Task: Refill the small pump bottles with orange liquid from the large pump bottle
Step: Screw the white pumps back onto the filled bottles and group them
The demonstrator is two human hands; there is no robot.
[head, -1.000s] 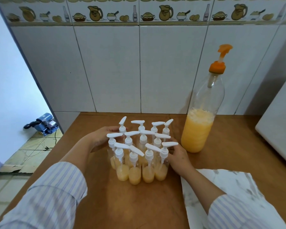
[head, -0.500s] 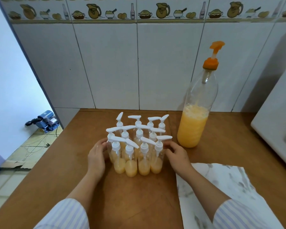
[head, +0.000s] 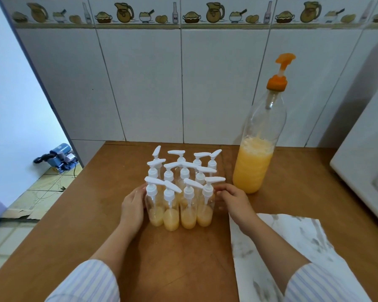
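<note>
Several small clear pump bottles (head: 181,205) with white pump heads stand packed together in rows on the brown table (head: 183,258), each partly filled with orange liquid. My left hand (head: 133,205) presses flat against the left side of the cluster. On the right side my right hand (head: 234,200) touches the front-right bottle with its fingers bent. The large clear pump bottle (head: 258,153) with an orange pump stands upright behind and to the right, roughly a third full of orange liquid.
A white marbled sheet (head: 292,240) lies on the table at the front right, under my right forearm. A white appliance (head: 367,171) fills the right edge. The tiled wall (head: 183,83) runs behind. The table's left edge drops to the floor, where a blue pump (head: 57,158) sits.
My left hand has come from behind the cluster to its left side. The hands now stay pressed on both sides of the grouped bottles, which sit slightly nearer to me.
</note>
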